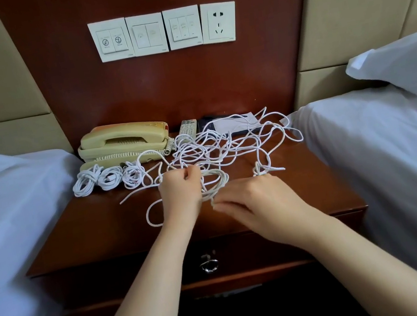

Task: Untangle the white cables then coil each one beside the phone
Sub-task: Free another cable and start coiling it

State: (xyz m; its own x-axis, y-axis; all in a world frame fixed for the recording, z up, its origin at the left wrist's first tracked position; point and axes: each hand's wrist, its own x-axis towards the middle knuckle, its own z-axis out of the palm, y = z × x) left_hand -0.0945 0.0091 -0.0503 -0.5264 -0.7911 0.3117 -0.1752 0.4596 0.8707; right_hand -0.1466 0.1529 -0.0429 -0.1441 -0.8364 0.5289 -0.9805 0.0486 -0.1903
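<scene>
A loose tangle of white cables spreads over the middle and right of the wooden nightstand. Three coiled white cables lie in a row in front of the cream phone at the back left. My left hand grips a half-wound coil of white cable with curled fingers. My right hand pinches a strand of that same cable at the coil's lower edge. Loose cable ends trail left of my left hand.
A remote control and a dark folder with a white card lie at the back behind the tangle. Beds with white sheets flank the nightstand on both sides. Wall switches and a socket sit above. A drawer handle is below.
</scene>
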